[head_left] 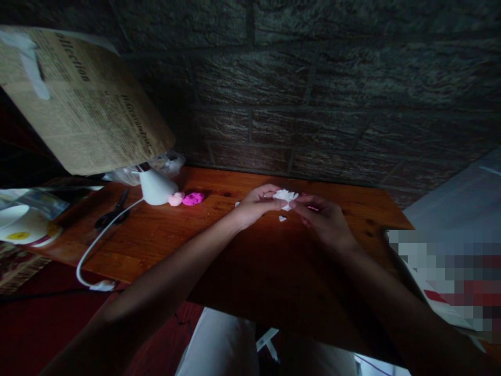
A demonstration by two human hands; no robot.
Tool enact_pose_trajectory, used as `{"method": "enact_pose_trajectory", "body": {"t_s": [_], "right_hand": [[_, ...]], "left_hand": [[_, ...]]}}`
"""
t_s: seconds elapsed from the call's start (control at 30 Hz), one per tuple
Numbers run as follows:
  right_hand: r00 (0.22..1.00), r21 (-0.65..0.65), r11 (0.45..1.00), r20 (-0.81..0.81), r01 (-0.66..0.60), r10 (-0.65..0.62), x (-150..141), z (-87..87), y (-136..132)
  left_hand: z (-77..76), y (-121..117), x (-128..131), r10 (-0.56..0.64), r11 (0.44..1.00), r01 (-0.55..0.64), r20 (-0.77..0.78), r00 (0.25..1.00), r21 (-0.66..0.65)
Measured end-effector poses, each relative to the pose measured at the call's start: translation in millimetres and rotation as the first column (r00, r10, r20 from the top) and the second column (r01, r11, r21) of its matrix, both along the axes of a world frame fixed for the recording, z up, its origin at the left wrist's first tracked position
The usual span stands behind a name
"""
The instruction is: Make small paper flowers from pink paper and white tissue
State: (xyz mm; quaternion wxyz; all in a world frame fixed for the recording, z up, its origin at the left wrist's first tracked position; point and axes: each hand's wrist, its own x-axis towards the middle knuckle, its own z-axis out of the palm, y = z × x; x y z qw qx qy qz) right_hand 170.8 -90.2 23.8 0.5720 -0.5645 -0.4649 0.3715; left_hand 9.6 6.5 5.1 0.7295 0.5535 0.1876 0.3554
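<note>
Over the wooden table, my left hand (258,203) is closed on a crumpled, layered white piece (286,196), which looks like paper or soft clay; I cannot tell which. The thumb and fingers of my right hand (323,216) pinch its right edge. A bit of pink shows by my right fingers, partly hidden. Just below the white piece, a small white scrap (282,218) lies on the table, and another scrap (237,204) sits by my left wrist. Further left, a pale pink lump (176,198) touches a bright magenta lump (193,198).
A lamp with a newspaper-print shade (97,104) and white base (156,187) stands at the left of the wooden table (156,235). Its white cord (90,250) hangs over the front edge. Dark scissors (113,214) and a white paper cup (27,224) are further left. A brick-patterned wall (266,89) rises behind.
</note>
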Motion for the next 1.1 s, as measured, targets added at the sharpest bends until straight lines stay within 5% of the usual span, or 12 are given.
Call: {"method": "enact_pose_trajectory", "body": {"t_s": [0.2,0.43,1.1], "right_hand": [[0.993,-0.078,0.996,-0.110,0.036,-0.044,-3.0,2.2,-2.0],[0.996,-0.090,0.994,-0.072,-0.055,0.049,-0.4,-0.1,-1.5],[0.989,0.051,0.990,-0.062,-0.134,0.137,4.5,2.1,-0.6]], "left_hand": [[6.9,-2.8,-1.3,-0.001,0.997,0.002,-0.013,1.000,0.074],[5.2,-0.4,-3.2,0.015,0.991,-0.009,-0.043,0.999,0.136],[5.5,-2.4,-3.6,-0.070,0.995,0.067,-0.032,0.997,-0.079]]}}
